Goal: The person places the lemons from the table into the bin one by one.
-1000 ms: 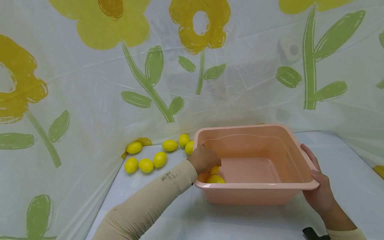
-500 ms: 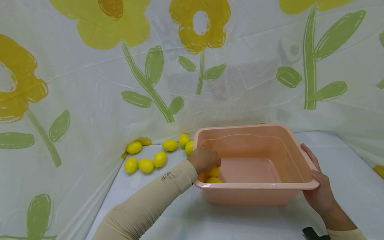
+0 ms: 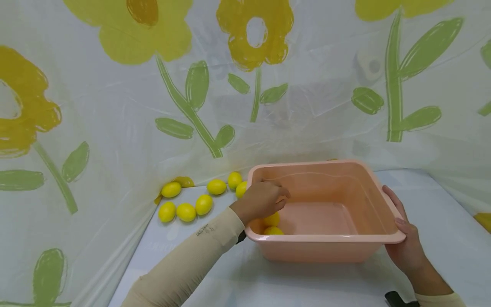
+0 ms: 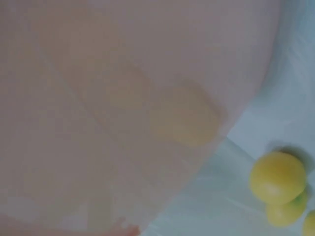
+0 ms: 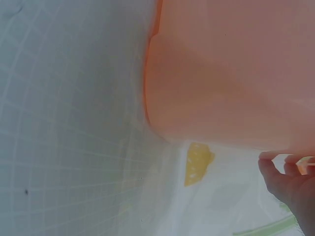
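A pink plastic basin (image 3: 322,250) stands on the white-covered table. My left hand (image 3: 262,199) reaches over its left rim, with fingers loosely bent and nothing in them. Just below that hand, inside the basin's left end, lie lemons (image 3: 272,220), partly hidden by the hand and the front rim. The left wrist view is mostly filled by the basin's pink wall (image 4: 98,162), with faint round shapes showing through it. My right hand (image 3: 406,243) grips the right rim, thumb on top. In the right wrist view the fingers of the right hand (image 5: 294,189) curl at the basin's rim.
Several lemons (image 3: 204,204) lie on the table left of the basin, some against the flowered white curtain (image 3: 307,85) behind. One lemon (image 3: 241,189) sits close by the basin's left rim. A dark object (image 3: 399,299) lies beside the right wrist.
My left hand has let go of a lemon in the basin and risen slightly, its fingers loosening. The right hand keeps its hold on the rim.
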The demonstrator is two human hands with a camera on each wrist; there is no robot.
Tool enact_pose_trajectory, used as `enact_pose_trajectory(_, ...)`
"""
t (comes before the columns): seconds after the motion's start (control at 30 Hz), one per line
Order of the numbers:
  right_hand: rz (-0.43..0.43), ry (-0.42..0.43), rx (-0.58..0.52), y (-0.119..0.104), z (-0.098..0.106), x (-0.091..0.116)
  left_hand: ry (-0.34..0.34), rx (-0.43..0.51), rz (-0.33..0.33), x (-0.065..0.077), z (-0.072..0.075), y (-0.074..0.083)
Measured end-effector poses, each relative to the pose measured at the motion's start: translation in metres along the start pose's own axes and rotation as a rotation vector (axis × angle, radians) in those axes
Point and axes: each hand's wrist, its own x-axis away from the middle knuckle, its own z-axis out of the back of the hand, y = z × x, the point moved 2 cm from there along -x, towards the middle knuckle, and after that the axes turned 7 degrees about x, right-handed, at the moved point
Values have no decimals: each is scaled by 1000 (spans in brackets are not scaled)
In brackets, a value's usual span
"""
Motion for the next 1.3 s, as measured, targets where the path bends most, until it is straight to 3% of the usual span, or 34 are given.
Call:
enact_pose_trajectory(0.27, 3, -19, -15, 3, -1, -1, 351, 92, 39, 18, 16, -9)
enact_pose_trajectory(0.47, -30, 9, 22, 3, 0, -2, 501, 114, 112, 36, 27, -17)
enact_pose_trajectory(0.73, -21, 11, 27, 2, 1, -2, 523, 126, 252, 62, 23, -33)
enact_pose_trajectory(1.0, 64, -34, -35, -3, 0, 2, 528, 99, 305, 85, 21, -44)
enact_pose_trajectory(1.3, 60, -32, -27, -2, 2, 2, 455, 50, 390, 109, 9, -62)
